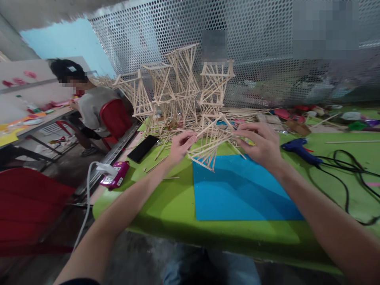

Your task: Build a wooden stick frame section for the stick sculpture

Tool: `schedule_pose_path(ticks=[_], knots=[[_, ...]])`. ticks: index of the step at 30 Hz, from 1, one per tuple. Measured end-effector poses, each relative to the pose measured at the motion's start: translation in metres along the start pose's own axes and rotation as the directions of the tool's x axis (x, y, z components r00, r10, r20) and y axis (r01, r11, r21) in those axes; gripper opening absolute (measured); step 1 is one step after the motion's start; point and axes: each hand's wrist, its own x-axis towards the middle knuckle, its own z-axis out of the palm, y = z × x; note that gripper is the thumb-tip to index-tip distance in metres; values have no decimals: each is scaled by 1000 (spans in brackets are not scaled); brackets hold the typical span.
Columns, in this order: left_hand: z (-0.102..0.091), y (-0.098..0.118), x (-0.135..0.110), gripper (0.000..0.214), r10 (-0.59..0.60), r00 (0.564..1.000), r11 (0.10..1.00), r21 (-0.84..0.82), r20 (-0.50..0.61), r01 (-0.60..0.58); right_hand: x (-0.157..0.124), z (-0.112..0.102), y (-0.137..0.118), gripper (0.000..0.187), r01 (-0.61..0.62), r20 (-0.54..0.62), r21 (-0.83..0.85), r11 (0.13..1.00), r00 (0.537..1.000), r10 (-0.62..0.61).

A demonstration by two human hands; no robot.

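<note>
Both hands are up over the green table (154,206), working at a small stick frame (211,147) of thin pale wooden sticks glued into a lattice. The left hand (181,146) pinches the frame's left end between thumb and fingertips, and the right hand (261,144) has its fingers curled over the right end, so the frame is gripped from both sides. It hangs tilted, its lower corner just above the far edge of a blue sheet (237,190) that lies flat on the table in front of the person. Behind the frame stands a cluster of finished stick towers (184,79) with loose sticks heaped round their feet, all against a perforated metal screen (267,39). To the right of the right hand lies a blue glue gun (299,151) with an orange trigger, and a black cable (347,178) loops across the table beside it. To the left of the left hand lies a dark phone (143,148), and nearer the table's edge a pink power strip (115,177) with a white plug and a white cord (86,202) hanging down. Further off on the left, another person (92,107) sits on a red chair (114,116) at a separate table — well apart from these hands.
</note>
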Motion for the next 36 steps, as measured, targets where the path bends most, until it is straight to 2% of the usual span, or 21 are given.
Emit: schedule_pose_path(ticks=[5, 9, 11, 13, 15, 17, 18, 19, 21, 23, 24, 26, 28, 31, 36], knots=[[-4, 2, 2, 35, -10, 1000, 1000, 29, 11, 9, 4, -5, 0, 12, -43, 116, 39, 998, 992, 39], [-7, 4, 3, 37, 15, 999, 998, 65, 29, -17, 7, -5, -7, 15, -95, 92, 156, 983, 992, 81], [-9, 5, 3, 38, 20, 999, 996, 84, 28, -23, 7, -3, -11, 16, -183, 40, 217, 959, 983, 179], [-11, 6, 4, 39, 20, 1000, 994, 105, 20, -22, 7, 0, -12, 19, -297, -59, 310, 903, 942, 330], [-12, 5, 4, 40, 20, 1000, 992, 121, 9, -21, 8, 2, -10, 23, -361, -152, 421, 832, 876, 457], [-13, 4, 5, 41, 22, 1000, 991, 128, -2, -21, 9, 2, -7, 24, -380, -211, 470, 797, 828, 519], [-13, 4, 5, 42, 21, 1000, 991, 133, -5, -21, 10, 1, -6, 24, -386, -226, 459, 800, 820, 525], [-13, 4, 6, 42, 19, 1000, 990, 137, -6, -18, 10, 0, -5, 22, -389, -228, 423, 819, 829, 511], [-13, 4, 6, 41, 16, 1000, 989, 145, 1, -16, 9, -2, -5, 19, -352, -180, 311, 883, 890, 418], [-13, 4, 6, 40, 23, 1000, 987, 156, 13, -24, 8, -3, -7, 20, -261, -71, 217, 941, 957, 282], [-13, 5, 6, 40, 26, 1000, 986, 164, 17, -29, 6, -2, -8, 25, -218, -8, 190, 957, 975, 224], [-13, 6, 6, 39, 33, 999, 982, 184, 22, -37, 4, 0, -10, 32, -169, 78, 175, 970, 984, 158], [-12, 8, 5, 39, 38, 999, 978, 205, 28, -43, 1, 4, -11, 28, -165, 108, 176, 970, 983, 148], [-11, 9, 5, 38, 50, 998, 972, 229, 35, -56, -1, 10, -13, 16, -205, 85, 175, 963, 978, 193], [-7, 12, 4, 39, 59, 997, 966, 250, 48, -69, -2, 12, -15, 12, -242, 47, 139, 960, 970, 238]])
